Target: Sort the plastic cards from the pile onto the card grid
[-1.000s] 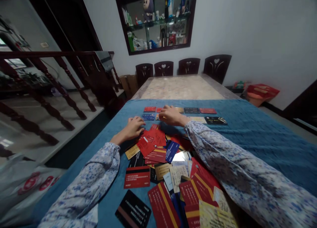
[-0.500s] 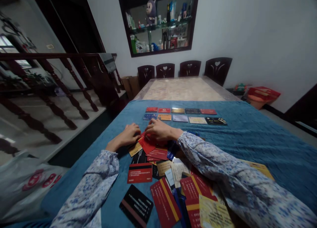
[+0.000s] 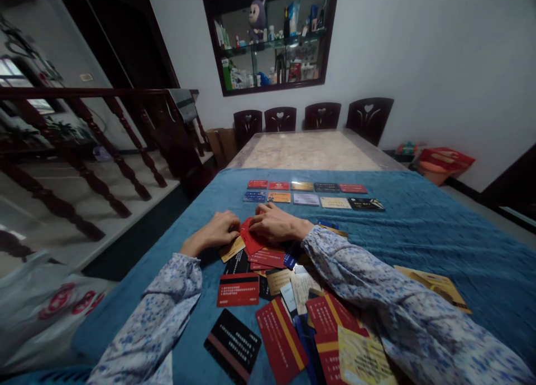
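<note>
A loose heap of plastic cards (image 3: 276, 284), mostly red, black and gold, lies on the blue cloth (image 3: 419, 234) in front of me. My left hand (image 3: 218, 230) rests curled at the heap's far left edge, its fingers on a red card (image 3: 250, 239) and a gold card (image 3: 232, 249). My right hand (image 3: 274, 224) lies palm down beside it, fingers pressed on the same red card. Beyond both hands, two neat rows of cards (image 3: 312, 194) are laid out flat.
A bare marble tabletop (image 3: 307, 149) extends past the cloth to several dark chairs (image 3: 322, 114). A wooden stair railing (image 3: 104, 139) runs on the left. A gold card (image 3: 435, 284) lies apart on the right. A white bag (image 3: 37, 307) sits lower left.
My right hand has drawn back from the laid-out rows to the heap, meeting the left hand on a red card. The rows now show fully.
</note>
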Demonstrator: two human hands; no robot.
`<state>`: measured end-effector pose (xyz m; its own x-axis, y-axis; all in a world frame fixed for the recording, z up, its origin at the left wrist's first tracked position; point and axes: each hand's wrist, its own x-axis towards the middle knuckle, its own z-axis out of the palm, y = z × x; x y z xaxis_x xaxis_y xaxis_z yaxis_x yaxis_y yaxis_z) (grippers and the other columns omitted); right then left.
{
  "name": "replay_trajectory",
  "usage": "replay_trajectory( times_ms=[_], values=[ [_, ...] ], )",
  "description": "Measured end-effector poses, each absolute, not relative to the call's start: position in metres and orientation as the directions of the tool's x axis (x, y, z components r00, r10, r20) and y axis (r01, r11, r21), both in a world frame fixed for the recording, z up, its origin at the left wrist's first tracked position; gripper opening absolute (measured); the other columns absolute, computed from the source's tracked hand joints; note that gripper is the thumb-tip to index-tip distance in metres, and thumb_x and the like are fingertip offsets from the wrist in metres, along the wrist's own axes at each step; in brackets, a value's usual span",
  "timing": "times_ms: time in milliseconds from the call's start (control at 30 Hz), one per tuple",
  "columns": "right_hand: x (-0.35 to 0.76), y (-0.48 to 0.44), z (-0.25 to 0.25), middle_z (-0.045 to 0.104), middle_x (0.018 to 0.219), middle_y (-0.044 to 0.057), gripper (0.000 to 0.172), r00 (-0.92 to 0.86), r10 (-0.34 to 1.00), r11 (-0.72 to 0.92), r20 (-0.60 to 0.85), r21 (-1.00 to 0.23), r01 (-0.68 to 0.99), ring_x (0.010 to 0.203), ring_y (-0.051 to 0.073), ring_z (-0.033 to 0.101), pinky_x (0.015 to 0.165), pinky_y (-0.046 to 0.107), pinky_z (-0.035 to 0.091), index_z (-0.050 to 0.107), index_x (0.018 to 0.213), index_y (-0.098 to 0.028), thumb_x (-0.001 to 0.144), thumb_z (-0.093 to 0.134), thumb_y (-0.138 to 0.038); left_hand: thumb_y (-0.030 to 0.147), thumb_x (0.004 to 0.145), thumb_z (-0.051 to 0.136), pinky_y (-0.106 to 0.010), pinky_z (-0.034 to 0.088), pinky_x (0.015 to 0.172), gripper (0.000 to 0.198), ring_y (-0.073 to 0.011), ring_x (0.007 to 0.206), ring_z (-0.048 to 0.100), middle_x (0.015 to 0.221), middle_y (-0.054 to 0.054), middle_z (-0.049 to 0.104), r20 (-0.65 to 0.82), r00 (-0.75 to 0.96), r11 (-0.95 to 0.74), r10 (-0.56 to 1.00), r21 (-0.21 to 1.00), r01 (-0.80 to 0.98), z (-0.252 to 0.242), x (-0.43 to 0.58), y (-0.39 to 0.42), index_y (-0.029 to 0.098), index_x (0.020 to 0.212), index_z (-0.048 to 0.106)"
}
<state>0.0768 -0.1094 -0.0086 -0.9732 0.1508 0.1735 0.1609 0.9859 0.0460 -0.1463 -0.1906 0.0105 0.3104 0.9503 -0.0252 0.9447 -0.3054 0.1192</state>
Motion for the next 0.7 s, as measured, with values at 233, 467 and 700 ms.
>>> replay_trajectory(
  times_ms=[233, 467, 700],
  values=[
    [0.083, -0.108, -0.009, 0.075, 0.108, 0.011, 0.025, -0.961, 0.205, 0.971, 0.188, 0.082, 0.223, 0.106, 0.027, 0.046, 0.088, 0.04, 0.029, 0.076, 0.101, -0.019, 0.1, 0.058, -0.036, 0.028, 0.088, 0.065, -0.035, 0.043, 0.085, 0.012, -0.0232, 0.09, 0.065, 0.089, -0.005, 0.074, 0.032, 0.31, -0.312, 0.95, 0.108, 0.944, 0.009, -0.138, -0.193, 0.019, 0.083, 0.071],
    [0.081, -0.113, -0.01, 0.074, 0.105, 0.016, 0.033, -0.93, 0.316, 0.933, 0.189, 0.118, 0.341, 0.11, 0.029, 0.05, 0.093, 0.042, 0.034, 0.076, 0.099, -0.014, 0.103, 0.054, -0.038, 0.051, 0.091, 0.067, -0.038, 0.042, 0.086, 0.035, -0.027, 0.096, 0.062, 0.089, -0.007, 0.071, 0.021, 0.333, -0.333, 0.943, -0.009, 0.943, 0.013, -0.118, -0.2, 0.018, 0.079, 0.068],
    [0.082, -0.11, -0.01, 0.071, 0.116, 0.018, 0.036, -0.913, 0.357, 0.918, 0.199, 0.108, 0.382, 0.117, 0.032, 0.051, 0.095, 0.044, 0.038, 0.073, 0.105, -0.012, 0.101, 0.06, -0.045, 0.058, 0.092, 0.065, -0.041, 0.042, 0.091, 0.042, -0.0296, 0.104, 0.06, 0.104, -0.011, 0.068, 0.008, 0.325, -0.325, 0.946, -0.041, 0.945, 0.008, -0.118, -0.199, 0.017, 0.093, 0.072]
  ],
)
